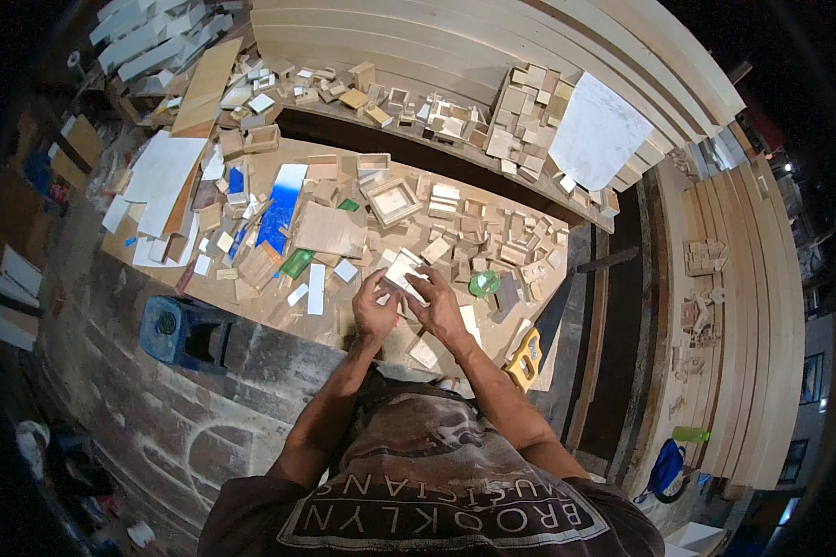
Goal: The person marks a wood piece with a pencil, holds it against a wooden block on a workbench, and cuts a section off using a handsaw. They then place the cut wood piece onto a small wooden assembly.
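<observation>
Over the front of the workbench [279,320], both hands meet at a small pale wooden piece [402,269], flat and roughly rectangular. My left hand [375,308] is closed, fingers bent against its near left side. The fingers of my right hand [437,306] curl over its right edge. The underside of the piece is hidden by the hands. Just beyond lies a small wooden block [435,249], and a square wooden tray-like box [393,200] sits farther back. To the right of my right hand is a round green translucent item [484,283].
A handsaw with a yellow handle [526,360] lies at the bench's right front. A brown wooden board [330,230] and blue sheet [281,209] lie left of centre. Several small boxes crowd the back shelf [548,200]. A blue plastic stool [184,332] stands at the left front.
</observation>
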The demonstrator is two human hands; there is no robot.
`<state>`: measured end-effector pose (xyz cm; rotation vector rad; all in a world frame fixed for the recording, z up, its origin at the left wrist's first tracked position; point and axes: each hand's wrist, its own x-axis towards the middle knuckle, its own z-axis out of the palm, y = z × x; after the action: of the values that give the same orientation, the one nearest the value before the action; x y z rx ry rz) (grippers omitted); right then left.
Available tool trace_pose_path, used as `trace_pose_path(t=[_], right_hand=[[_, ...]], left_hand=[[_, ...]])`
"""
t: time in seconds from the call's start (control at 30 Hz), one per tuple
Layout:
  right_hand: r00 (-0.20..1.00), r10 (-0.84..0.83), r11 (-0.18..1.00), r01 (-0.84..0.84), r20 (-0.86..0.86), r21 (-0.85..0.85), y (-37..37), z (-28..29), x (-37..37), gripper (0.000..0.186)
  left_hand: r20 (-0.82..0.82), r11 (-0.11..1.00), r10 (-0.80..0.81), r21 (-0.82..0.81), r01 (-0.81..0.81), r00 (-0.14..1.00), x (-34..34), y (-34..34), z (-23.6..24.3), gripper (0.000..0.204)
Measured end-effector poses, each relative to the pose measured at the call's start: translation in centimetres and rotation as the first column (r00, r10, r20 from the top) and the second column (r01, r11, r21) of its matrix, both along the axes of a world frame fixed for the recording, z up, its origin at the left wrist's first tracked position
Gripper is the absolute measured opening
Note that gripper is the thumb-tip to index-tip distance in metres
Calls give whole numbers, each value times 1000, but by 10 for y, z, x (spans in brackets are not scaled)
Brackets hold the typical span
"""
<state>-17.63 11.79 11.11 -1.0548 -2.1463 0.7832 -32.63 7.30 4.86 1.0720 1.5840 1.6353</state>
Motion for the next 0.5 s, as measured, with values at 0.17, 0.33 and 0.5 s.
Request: trace_pose_path(t=[0.17, 0.33, 0.5], right_hand=[[1000, 7, 1000, -7, 25, 22, 2, 1, -1, 34], [995, -49, 997, 44, 92, 61, -1, 8, 3, 32], [995, -48, 998, 44, 90, 39, -6, 15, 0, 32]], left_hand=[[-15, 1000, 4, 8, -4, 1000, -2, 0, -3, 50], [130, 997, -60, 60, 52, 990, 0, -3, 12, 43], [-98, 985, -69, -167, 52, 993, -12, 11, 21, 38]])
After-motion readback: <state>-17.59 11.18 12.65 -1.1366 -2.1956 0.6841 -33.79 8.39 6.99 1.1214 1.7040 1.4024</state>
